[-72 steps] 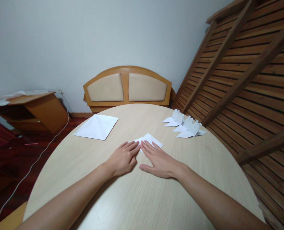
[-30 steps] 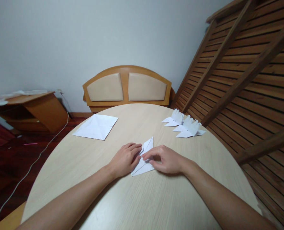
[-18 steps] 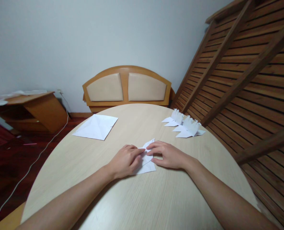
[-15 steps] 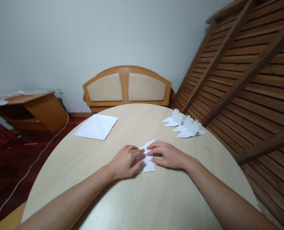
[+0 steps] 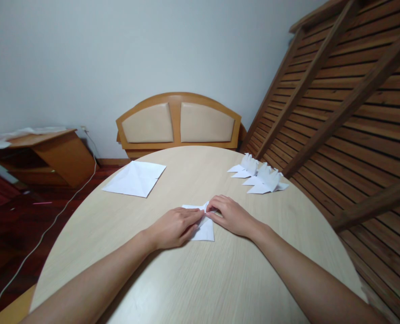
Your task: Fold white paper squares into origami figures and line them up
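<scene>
A round pale table (image 5: 200, 274) fills the near part of the scene, giving the person a flat, firm surface to lean both forearms toward. Beyond its far edge stands a padded headboard (image 5: 178, 119). At the far left of the tabletop lies a creased white sheet (image 5: 135, 179), set aside, it seems, to stay out of the way of the hands. Far right, pointed white paper figures (image 5: 269, 177) stand close together in a row, probably grouped so that nothing knocks them. The left hand (image 5: 177, 228) lies low with its fingers stretched across the paper, likely bracing it against the table; whether its thumb also pinches cannot be told. The right hand (image 5: 231, 215) appears closed, fingertips and thumb nipping the far right part of the folded paper (image 5: 207, 231), which rests at the middle of the table between both hands, its near corner showing.
</scene>
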`<state>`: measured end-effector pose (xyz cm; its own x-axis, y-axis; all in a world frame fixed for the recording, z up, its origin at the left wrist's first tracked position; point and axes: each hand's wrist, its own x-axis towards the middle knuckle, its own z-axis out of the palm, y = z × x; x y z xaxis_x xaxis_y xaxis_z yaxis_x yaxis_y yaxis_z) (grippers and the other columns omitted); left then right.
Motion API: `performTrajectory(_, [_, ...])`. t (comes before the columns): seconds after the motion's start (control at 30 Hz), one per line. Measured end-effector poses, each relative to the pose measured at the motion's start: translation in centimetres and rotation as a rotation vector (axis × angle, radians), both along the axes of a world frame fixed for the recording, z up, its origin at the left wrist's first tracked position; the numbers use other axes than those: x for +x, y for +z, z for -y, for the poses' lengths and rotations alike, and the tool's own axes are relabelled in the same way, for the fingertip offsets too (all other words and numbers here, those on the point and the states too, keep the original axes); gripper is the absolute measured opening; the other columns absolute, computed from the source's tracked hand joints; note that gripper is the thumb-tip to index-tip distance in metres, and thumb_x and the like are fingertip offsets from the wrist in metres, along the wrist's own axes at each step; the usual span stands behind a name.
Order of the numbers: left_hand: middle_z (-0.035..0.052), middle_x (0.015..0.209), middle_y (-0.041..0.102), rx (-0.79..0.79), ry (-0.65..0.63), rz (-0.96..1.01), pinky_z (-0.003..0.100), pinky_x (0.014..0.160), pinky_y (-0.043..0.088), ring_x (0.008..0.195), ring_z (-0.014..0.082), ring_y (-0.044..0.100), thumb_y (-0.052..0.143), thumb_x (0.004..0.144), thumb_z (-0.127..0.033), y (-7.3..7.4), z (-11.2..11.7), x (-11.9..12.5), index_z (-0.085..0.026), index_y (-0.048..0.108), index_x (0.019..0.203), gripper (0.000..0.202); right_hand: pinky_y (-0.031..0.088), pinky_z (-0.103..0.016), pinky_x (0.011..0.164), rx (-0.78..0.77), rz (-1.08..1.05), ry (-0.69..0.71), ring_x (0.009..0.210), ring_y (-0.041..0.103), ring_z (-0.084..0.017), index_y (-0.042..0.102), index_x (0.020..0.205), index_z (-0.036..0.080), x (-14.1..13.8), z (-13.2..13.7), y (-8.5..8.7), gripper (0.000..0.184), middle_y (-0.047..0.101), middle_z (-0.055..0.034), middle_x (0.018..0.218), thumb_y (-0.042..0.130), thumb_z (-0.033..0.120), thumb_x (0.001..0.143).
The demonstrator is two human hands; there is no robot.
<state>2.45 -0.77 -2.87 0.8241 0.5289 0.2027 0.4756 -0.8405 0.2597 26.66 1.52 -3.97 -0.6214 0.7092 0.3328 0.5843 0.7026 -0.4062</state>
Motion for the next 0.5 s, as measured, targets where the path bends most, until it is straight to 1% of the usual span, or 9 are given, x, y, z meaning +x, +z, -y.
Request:
performTrajectory(0.07, [0.0122,0.14,0.06,0.008,-0.024,-0.03,0.04,0.111,0.045,0.132,0.0243,0.055,0.042,0.101,-0.026,0.2,0.1,-0.2,-0.019,0.046,0.144,0.044,0.046,-0.034,0.085,0.002,-0.014,-0.027,0.094,0.061,-0.02,0.064,0.094,0.019,-0.2,0.0,-0.2,0.006,0.067,-0.0047,0.095,0.063,0.025,0.094])
performTrajectory(0.17, [0.0116,0.145,0.056,0.036,-0.055,-0.054,0.042,0.114,0.041,0.136,0.0249,0.051,0.042,0.102,-0.028,0.1,0.0,-0.3,-0.019,0.05,0.141,0.041,0.047,-0.035,0.087,0.014,-0.014,-0.063,0.098,0.06,-0.021,0.062,0.097,0.019,-0.4,-0.1,-0.4,0.007,0.066,-0.0058,0.099,0.064,0.025,0.093])
performTrajectory(0.23, [0.0112,0.145,0.056,0.054,-0.048,-0.054,0.042,0.114,0.041,0.136,0.025,0.051,0.042,0.102,-0.028,0.0,0.0,-0.3,-0.02,0.055,0.137,0.038,0.047,-0.038,0.091,0.034,0.005,-0.092,0.105,0.06,-0.023,0.063,0.102,0.019,-0.5,-0.1,-0.5,0.01,0.067,-0.0078,0.108,0.063,0.026,0.094])
performTrajectory(0.3, [0.0117,0.145,0.056,0.068,-0.018,-0.056,0.044,0.114,0.041,0.136,0.0258,0.051,0.041,0.103,-0.028,-0.2,-0.1,-0.2,-0.02,0.056,0.136,0.038,0.044,-0.042,0.099,0.052,0.033,-0.109,0.117,0.057,-0.025,0.063,0.113,0.019,-0.4,0.0,-0.5,0.018,0.065,-0.0103,0.123,0.058,0.027,0.097])
performTrajectory(0.37, [0.0133,0.147,0.054,0.072,0.021,-0.071,0.047,0.115,0.039,0.138,0.0271,0.048,0.041,0.103,-0.03,-0.4,-0.2,-0.2,-0.018,0.054,0.138,0.039,0.037,-0.047,0.11,0.042,0.075,-0.071,0.134,0.048,-0.026,0.058,0.131,0.019,-0.4,0.2,-0.6,0.033,0.056,-0.0118,0.143,0.05,0.028,0.101])
performTrajectory(0.43, [0.0144,0.151,0.048,0.063,0.055,-0.094,0.048,0.117,0.036,0.143,0.0279,0.042,0.04,0.103,-0.033,-0.6,-0.3,-0.2,-0.017,0.048,0.144,0.044,0.026,-0.048,0.119,-0.017,0.132,0.01,0.146,0.034,-0.025,0.043,0.148,0.018,-0.4,0.6,-0.6,0.049,0.04,-0.0125,0.157,0.043,0.036,0.103])
performTrajectory(0.5, [0.0141,0.157,0.04,0.045,0.072,-0.129,0.049,0.118,0.033,0.146,0.0281,0.036,0.039,0.104,-0.036,-0.7,-0.4,-0.2,-0.017,0.04,0.15,0.05,0.018,-0.049,0.123,-0.099,0.188,0.073,0.152,0.022,-0.026,0.029,0.156,0.015,-0.5,1.0,-0.6,0.063,0.027,-0.0133,0.163,0.039,0.048,0.103])
